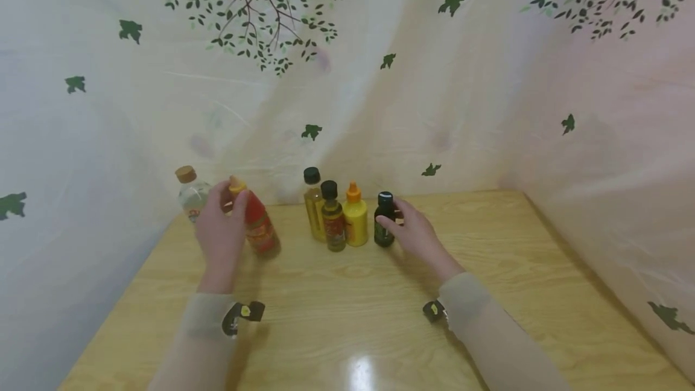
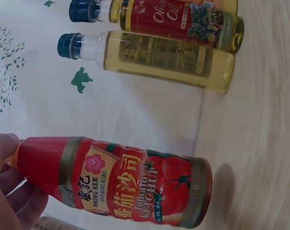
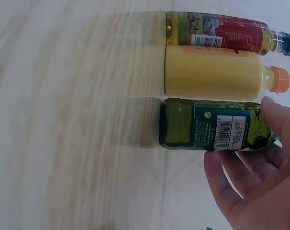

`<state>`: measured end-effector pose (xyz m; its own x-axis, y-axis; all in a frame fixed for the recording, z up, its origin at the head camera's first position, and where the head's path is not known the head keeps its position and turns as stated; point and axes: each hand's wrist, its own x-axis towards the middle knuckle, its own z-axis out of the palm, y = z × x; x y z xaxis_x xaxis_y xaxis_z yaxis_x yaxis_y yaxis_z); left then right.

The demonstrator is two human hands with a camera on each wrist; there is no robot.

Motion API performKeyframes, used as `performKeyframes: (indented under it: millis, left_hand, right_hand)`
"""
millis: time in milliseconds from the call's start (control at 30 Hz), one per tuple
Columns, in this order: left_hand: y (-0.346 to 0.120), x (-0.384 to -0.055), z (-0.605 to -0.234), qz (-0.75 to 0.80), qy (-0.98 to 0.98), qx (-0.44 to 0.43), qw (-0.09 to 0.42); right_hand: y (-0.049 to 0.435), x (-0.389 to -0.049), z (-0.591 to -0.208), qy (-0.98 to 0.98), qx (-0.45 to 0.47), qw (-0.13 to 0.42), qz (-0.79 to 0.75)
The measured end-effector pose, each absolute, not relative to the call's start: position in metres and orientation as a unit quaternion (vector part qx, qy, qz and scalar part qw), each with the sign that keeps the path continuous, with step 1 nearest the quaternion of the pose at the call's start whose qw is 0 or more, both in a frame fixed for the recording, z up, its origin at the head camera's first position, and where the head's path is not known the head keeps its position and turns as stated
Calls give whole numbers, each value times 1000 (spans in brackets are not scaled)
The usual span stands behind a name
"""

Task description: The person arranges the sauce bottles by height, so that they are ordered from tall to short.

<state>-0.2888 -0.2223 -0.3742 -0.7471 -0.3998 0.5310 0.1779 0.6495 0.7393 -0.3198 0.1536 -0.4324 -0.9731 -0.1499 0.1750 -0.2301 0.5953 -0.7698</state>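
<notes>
My left hand grips a red tomato ketchup bottle by its orange-yellow cap and neck. The bottle leans, its base to the right, close over the table; its label faces the left wrist view. On the right, my right hand holds a dark green glass bottle near its top, thumb on one side and fingers on the other. This bottle stands upright, and its barcode label shows in the right wrist view. Just left of it is a yellow squeeze bottle with an orange nozzle.
An olive oil bottle and a taller pale-yellow oil bottle, both dark-capped, stand beside the squeeze bottle. Behind my left hand is a clear bottle with a brown cap. A leaf-patterned curtain hangs along the back of the wooden table.
</notes>
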Motion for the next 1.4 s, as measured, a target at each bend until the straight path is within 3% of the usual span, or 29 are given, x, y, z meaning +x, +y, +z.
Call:
performKeyframes:
  millis: [467,1400]
  left_hand:
    - [-238,-285,-364,-374,-872,85,306]
    - [-238,-291,-374,-365,-874,78,313]
  right_hand:
    - [153,-321,-432,-892,97,40,439]
    - [154,-320,-432,-891,101,39,442]
